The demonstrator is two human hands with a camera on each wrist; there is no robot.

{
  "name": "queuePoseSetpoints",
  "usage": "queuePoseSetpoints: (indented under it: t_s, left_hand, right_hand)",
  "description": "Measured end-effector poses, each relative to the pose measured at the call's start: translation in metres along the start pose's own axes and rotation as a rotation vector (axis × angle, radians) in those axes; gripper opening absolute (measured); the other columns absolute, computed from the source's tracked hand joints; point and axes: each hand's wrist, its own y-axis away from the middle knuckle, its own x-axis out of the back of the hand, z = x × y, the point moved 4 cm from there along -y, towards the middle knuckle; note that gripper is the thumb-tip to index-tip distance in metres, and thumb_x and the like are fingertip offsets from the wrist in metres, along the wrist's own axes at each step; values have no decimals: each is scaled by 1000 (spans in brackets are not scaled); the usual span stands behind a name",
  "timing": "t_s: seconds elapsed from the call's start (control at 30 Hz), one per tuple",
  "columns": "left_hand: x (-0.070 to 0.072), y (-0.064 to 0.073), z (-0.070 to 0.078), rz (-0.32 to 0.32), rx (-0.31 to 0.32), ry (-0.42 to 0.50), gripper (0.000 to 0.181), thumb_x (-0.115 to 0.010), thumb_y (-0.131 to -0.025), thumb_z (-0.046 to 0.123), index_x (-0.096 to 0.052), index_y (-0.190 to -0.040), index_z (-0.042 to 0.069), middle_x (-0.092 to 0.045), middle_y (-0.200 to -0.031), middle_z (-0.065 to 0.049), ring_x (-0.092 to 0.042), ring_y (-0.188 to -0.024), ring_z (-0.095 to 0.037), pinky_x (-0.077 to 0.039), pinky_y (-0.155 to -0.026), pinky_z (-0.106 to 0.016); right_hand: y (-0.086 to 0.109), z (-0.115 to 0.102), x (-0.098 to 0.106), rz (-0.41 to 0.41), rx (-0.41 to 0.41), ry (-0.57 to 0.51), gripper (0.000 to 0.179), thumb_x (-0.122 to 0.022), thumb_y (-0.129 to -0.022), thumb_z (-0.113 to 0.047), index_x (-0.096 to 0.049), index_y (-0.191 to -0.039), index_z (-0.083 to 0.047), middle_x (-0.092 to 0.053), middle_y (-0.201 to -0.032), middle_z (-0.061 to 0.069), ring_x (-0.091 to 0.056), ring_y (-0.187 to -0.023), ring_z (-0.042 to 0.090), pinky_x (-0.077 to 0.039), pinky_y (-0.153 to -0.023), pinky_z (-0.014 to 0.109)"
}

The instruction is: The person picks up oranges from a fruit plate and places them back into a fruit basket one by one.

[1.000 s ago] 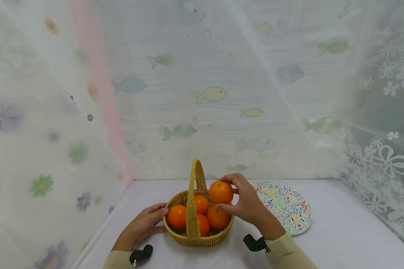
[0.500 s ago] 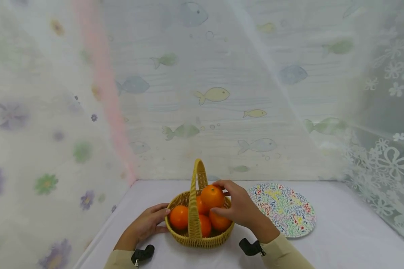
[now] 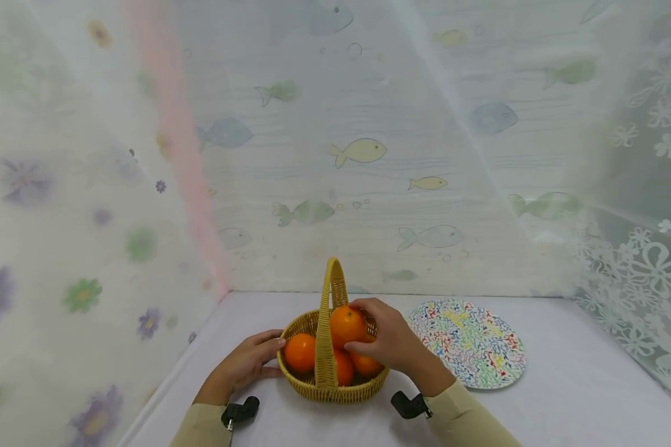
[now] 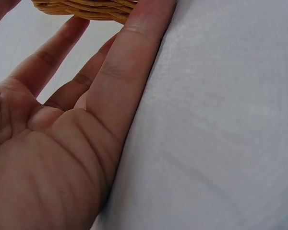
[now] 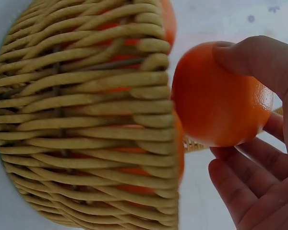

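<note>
My right hand (image 3: 390, 338) holds an orange (image 3: 346, 326) between thumb and fingers, over the right part of a woven basket (image 3: 335, 395) with a tall handle. Close up in the right wrist view, the held orange (image 5: 216, 96) is level with the basket's rim, the thumb on one side and the fingers on the other. Lower in the basket are several more oranges (image 3: 300, 352), partly hidden by the handle and the right hand. At the basket's left side, my left hand (image 3: 246, 366) touches the wall with extended fingers. Its lower edge rests on the table in the left wrist view.
A round placemat (image 3: 475, 347) with multicoloured squiggles lies right of the basket, partly behind the right forearm. White cloth (image 3: 570, 385) covers the table. Sheer curtains (image 3: 402, 124) with fish and flower prints hang behind and at both sides.
My right hand has carried the orange left and slightly down, from above the basket's right rim to close by the handle. The left hand has stayed against the basket.
</note>
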Motion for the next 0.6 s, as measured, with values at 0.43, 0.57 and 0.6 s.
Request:
queuePoseSetpoints:
  t_s: [0.43,0.57,0.6]
  left_hand:
    - [-5,-5,-2,-24,2,21,66,-67,-101,36,-44,-155,5,-52,-153,-18,-63,-126,-26,-60,-95,-50]
    - [-5,-3,1,-33,-14,18,63,-66,-102,34,-45,-155,5,-51,-154,-17,-62,-128,-26,-60,-96,-51]
    - [-4,-2,2,-30,-19,15,63,-65,-102,34,-45,-154,5,-52,-153,-17,-62,-127,-26,-60,-96,-51]
  right_hand:
    - [5,8,-4,-55,-64,-41,67,-90,-83,-28,-55,-139,-18,-60,-136,-6,-62,-125,13,-56,-104,37]
    - [4,6,-1,-63,-62,-36,70,-91,-82,-26,-54,-141,-17,-58,-138,-6,-61,-127,14,-55,-106,39]
    - [4,5,0,-63,-56,-26,71,-91,-82,-26,-54,-141,-16,-58,-139,-5,-61,-127,15,-55,-106,41]
